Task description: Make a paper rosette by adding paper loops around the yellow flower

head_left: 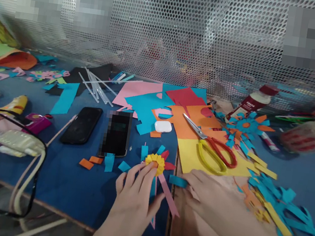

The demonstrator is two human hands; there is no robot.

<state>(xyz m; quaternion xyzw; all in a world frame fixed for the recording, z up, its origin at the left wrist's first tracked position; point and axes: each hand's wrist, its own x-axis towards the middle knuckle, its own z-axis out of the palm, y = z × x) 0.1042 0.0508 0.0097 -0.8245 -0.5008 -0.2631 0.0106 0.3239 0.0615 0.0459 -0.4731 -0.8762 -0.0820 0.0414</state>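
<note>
Your left hand [135,191] lies over a yellow pleated paper rosette [160,163] with an orange centre, its fingertips on the middle and its thumb held apart from the fingers. The rosette is under those fingertips, on the blue tabletop [81,201]; red paper petals [168,166] stick out on its far right side, and a notched pink paper strip [168,193] runs from it toward you, between your two hands. Your right hand [204,191] has thumb and fingers together, clamped on a short blue paper strip [178,181] that points toward the left hand.

Just beyond your right hand, scissors with one red and one yellow handle [202,135] lie partly on a yellow paper sheet [184,157]. Beyond your left hand sits a small white rounded case [163,126]. To that hand's left, near it, are small orange paper pieces [86,163], with a black smartphone [82,125] farther off.
</note>
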